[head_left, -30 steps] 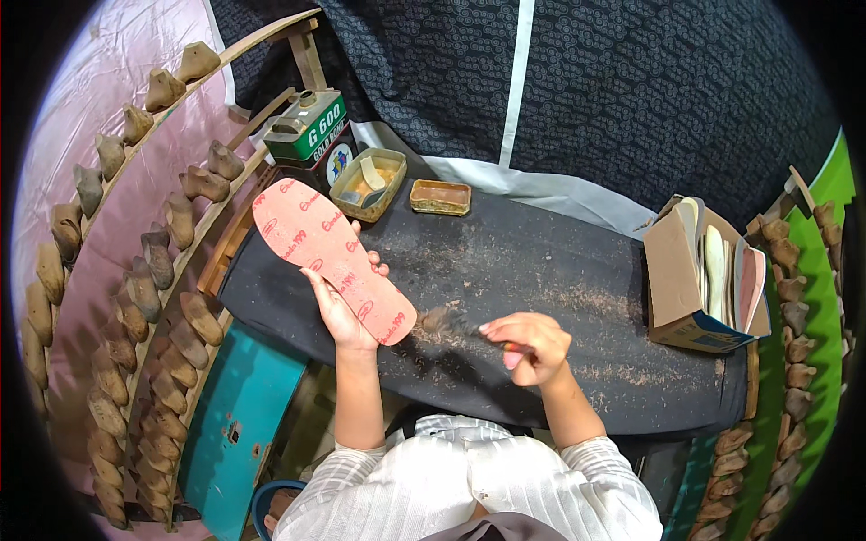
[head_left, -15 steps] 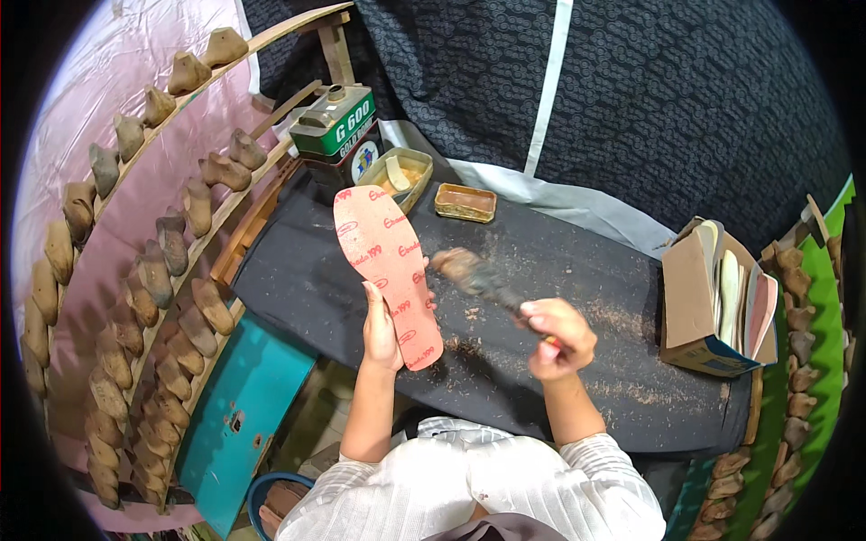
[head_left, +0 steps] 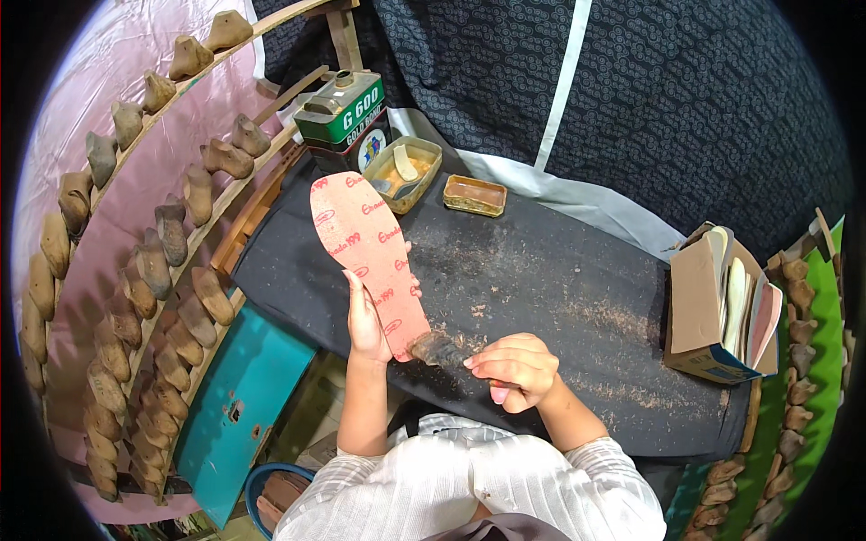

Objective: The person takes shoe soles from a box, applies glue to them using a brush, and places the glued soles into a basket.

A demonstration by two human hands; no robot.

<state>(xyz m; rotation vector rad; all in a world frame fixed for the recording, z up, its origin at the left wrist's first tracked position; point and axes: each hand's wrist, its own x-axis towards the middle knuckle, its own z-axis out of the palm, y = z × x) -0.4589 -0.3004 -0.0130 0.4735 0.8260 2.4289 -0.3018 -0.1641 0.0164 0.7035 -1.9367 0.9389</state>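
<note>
My left hand (head_left: 364, 323) grips a pink insole board (head_left: 372, 252) with red print, thumb on its near face and fingertips showing at its right edge. The board is held up at a tilt above the dark table. In my right hand (head_left: 520, 368) is a dark, worn brush (head_left: 439, 351), fingers closed round its handle end. Its brownish tip meets the lower right edge of the insole board. Whether the bristles press on the face or only the edge, I cannot make out.
Behind the board stand a green and black metal can (head_left: 343, 117), a glue tub (head_left: 420, 192) with a spatula and a small brown tray (head_left: 474, 196). At right is a cardboard box (head_left: 699, 316) of sole pieces. Wooden shoe lasts (head_left: 171, 233) line racks on both sides. Crumbs litter the table (head_left: 559, 270).
The brush has come down and left, from beside the insole board's middle to its lower end. The board has shifted slightly left. My right hand has moved lower and left.
</note>
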